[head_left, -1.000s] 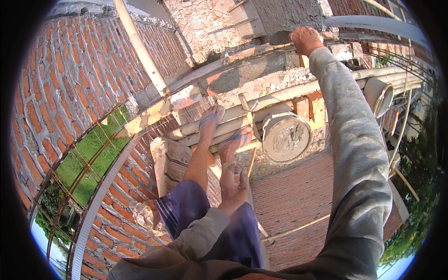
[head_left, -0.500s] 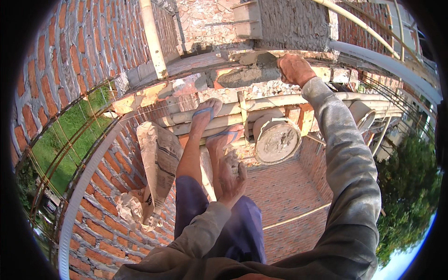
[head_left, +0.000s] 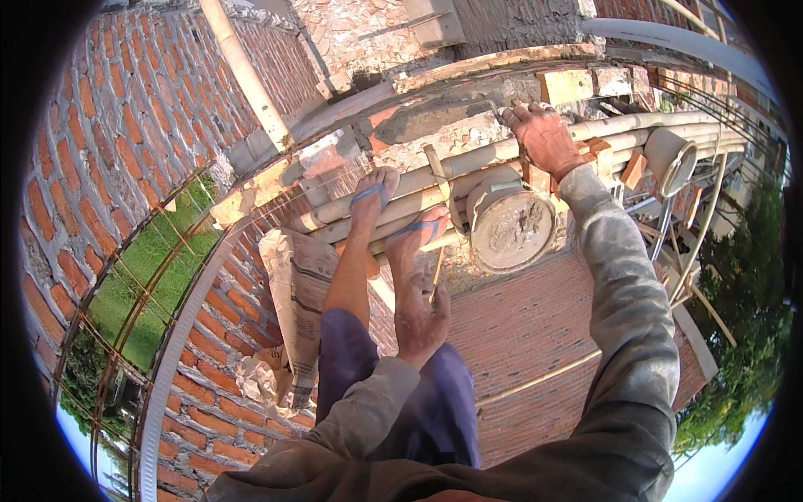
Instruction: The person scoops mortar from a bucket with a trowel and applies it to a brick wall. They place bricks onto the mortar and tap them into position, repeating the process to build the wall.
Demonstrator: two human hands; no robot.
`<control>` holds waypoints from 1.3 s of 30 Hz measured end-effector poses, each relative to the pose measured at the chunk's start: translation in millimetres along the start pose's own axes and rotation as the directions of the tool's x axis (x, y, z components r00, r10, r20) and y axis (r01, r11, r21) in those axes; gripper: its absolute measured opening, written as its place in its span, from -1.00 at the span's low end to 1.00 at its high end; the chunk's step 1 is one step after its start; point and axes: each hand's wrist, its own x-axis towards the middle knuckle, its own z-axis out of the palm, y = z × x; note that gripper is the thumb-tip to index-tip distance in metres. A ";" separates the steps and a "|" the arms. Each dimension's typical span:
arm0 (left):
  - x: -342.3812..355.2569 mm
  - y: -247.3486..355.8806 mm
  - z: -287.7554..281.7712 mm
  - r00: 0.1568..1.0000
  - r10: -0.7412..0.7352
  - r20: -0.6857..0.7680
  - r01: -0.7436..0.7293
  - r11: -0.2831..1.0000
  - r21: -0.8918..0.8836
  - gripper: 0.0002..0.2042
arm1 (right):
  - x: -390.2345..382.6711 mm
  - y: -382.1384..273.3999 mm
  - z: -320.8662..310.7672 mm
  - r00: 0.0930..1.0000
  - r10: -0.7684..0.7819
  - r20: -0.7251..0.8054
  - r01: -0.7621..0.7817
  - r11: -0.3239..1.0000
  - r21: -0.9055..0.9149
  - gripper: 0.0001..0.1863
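Fingers of our right hand [head_left: 548,136], two o'clock, look curled, can't tell around what; our left hand [head_left: 422,322] sits at six, thumb apart, grip unclear. Bucket's [head_left: 483,199] at three: probably heavy, mortar [head_left: 520,233] likely soft and gritty, so we'd grab the rim.

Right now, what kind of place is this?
It looks like a building site. There are bare brick walls, bamboo-like poles lying side by side, and a bucket holding a grey mortar-like mix.
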 end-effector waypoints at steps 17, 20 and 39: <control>2.0 -5.6 20.2 0.990 0.098 0.100 -0.109 0.988 0.113 -0.74 | -69.9 8.5 24.1 0.870 0.383 -0.312 -0.375 0.923 0.087 -0.47; 7.1 -4.1 22.3 0.994 0.075 0.083 -0.083 0.992 0.096 -0.72 | -84.3 -15.4 27.8 0.747 0.577 -0.330 -0.394 0.785 0.478 -0.52; 182.7 87.7 169.4 0.601 0.638 0.482 -0.757 0.647 0.088 -0.53 | -268.2 -215.1 166.2 0.339 0.838 0.428 -0.680 -0.097 0.727 -0.67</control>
